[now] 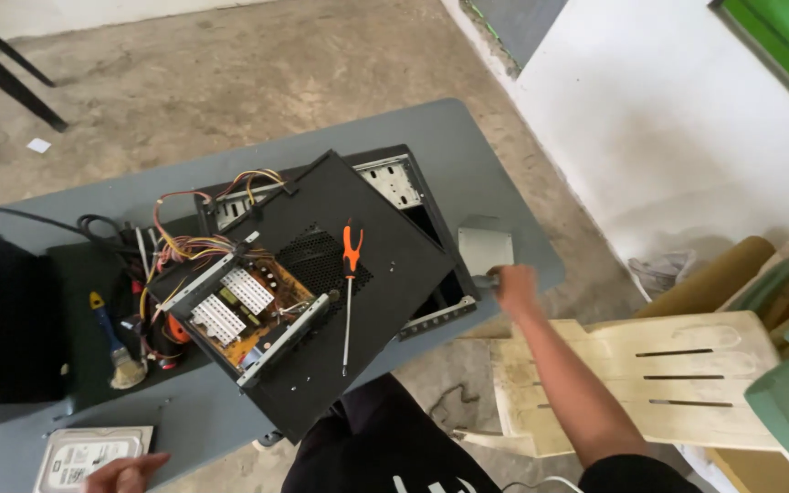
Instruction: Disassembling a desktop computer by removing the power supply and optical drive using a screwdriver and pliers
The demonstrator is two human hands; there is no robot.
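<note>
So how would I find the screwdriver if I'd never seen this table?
Look at the grey table and find the big black panel lying across the open computer case. The screwdriver lies on that panel, right of the opened power supply. Its orange-and-black handle and long thin shaft set it apart from the blue-handled brush.

I see an orange-and-black screwdriver [350,274] on a black panel [358,301], a grey table [468,146], and a blue-handled brush [113,342], bristles perhaps tan.

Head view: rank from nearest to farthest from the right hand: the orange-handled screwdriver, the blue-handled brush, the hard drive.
From the right hand:
1. Orange-handled screwdriver, lying on the black case panel, mid-table.
2. Blue-handled brush, far left of the table.
3. Hard drive, front-left corner, by the left hand.
</note>
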